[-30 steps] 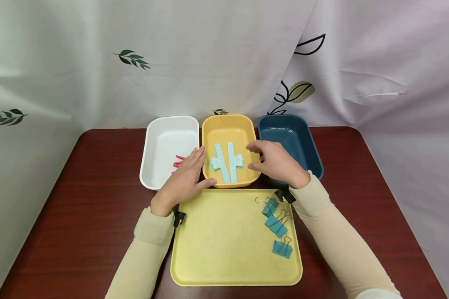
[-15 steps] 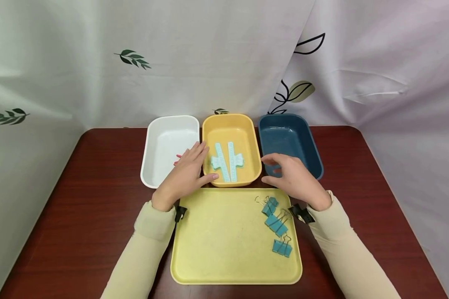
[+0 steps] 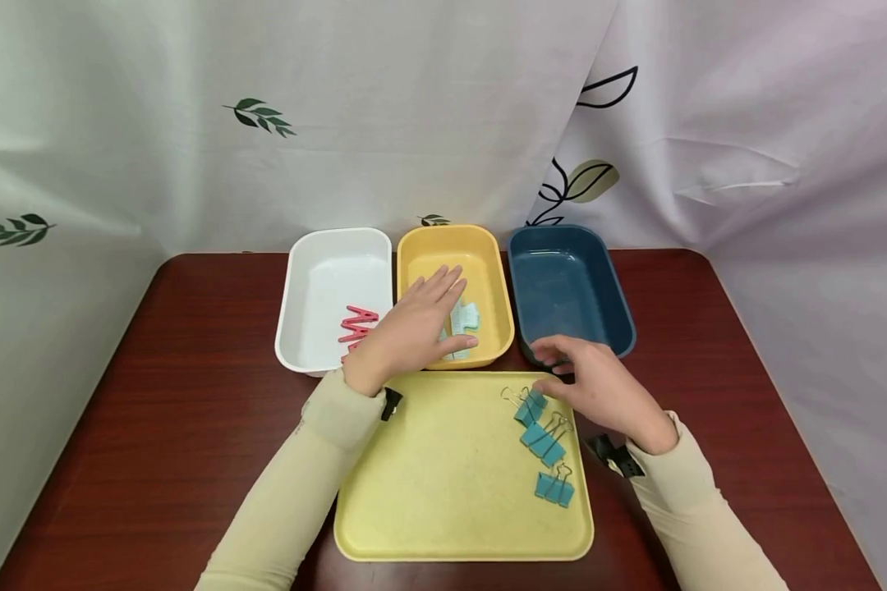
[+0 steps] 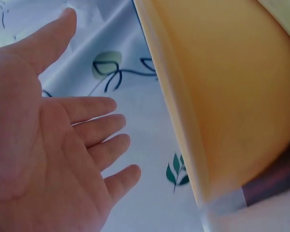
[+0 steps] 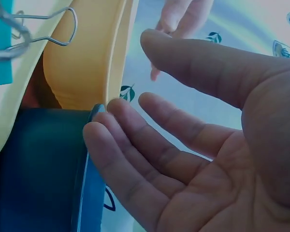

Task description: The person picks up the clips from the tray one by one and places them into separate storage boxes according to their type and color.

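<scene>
My left hand (image 3: 411, 328) hovers over the yellow bin (image 3: 504, 304), fingers extended and thumb out to the side, holding nothing. Beneath it lie pale mint ruler-shaped clips (image 3: 469, 317), partly hidden by the hand. In the left wrist view the palm (image 4: 53, 159) faces the camera with nothing in it. At the front edge of the dark blue bin (image 3: 562, 287) is my right hand (image 3: 602, 382), fingers loosely bent and thumb apart. Its thumb overlaps the rearmost of the teal binder clips (image 3: 544, 443), which lie along the right side of the yellow tray (image 3: 443, 484).
To the left, the white bin (image 3: 318, 300) contains several red clothespins (image 3: 356, 324). The three bins stand side by side behind the tray on a dark red-brown table (image 3: 185, 394). A pale curtain with leaf prints (image 3: 414, 107) closes off the back and sides.
My left hand has moved right, from the white bin's edge to over the yellow bin, uncovering more clothespins. My right hand has drawn back from the yellow bin toward the binder clips.
</scene>
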`<state>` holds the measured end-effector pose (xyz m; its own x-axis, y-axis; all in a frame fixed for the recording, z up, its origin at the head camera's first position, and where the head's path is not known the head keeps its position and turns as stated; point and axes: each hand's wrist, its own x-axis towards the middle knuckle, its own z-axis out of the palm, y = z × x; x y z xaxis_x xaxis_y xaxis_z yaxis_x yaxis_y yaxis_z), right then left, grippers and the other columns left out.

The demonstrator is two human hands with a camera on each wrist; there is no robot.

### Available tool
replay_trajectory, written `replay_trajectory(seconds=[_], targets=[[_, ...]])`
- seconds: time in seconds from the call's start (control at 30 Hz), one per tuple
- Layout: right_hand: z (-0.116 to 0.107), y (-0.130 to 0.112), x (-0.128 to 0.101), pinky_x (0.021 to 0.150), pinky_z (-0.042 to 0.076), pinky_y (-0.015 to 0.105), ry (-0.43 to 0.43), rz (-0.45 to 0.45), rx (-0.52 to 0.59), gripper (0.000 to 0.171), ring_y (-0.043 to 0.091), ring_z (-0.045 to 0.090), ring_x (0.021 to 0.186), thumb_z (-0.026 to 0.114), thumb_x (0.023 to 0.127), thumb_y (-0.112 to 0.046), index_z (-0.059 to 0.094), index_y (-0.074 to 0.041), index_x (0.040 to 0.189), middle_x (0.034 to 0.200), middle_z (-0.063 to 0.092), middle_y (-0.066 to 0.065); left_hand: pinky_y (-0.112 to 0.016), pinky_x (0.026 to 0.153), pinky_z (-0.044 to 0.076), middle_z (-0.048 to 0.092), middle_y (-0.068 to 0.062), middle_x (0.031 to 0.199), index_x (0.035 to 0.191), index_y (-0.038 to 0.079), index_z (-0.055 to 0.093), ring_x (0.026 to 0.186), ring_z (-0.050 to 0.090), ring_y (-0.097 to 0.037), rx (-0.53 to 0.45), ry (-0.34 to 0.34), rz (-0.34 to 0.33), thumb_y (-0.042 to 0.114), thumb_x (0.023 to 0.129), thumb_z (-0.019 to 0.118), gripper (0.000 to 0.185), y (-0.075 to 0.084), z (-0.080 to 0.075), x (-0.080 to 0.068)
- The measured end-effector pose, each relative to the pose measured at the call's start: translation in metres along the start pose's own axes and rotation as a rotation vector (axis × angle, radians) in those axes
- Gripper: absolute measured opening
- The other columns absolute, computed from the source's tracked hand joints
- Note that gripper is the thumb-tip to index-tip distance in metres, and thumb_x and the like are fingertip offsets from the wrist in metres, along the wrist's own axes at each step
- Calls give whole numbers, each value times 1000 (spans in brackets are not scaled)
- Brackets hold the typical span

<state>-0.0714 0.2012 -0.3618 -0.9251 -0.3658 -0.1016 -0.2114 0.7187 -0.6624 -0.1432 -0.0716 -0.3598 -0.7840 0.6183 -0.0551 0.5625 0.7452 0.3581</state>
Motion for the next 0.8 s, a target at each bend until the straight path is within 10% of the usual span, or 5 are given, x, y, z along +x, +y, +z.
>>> replay_trajectory(seconds=[0.8], targets=[[29, 21, -13, 86, 57, 46, -97, 23, -57, 50, 28, 68, 103, 79, 88, -14, 62, 2, 132, 125, 66, 15, -48, 123, 12, 9, -5, 169, 160, 15, 26, 155, 7, -25, 117, -116, 116, 53, 101, 52, 75, 46, 37, 55]])
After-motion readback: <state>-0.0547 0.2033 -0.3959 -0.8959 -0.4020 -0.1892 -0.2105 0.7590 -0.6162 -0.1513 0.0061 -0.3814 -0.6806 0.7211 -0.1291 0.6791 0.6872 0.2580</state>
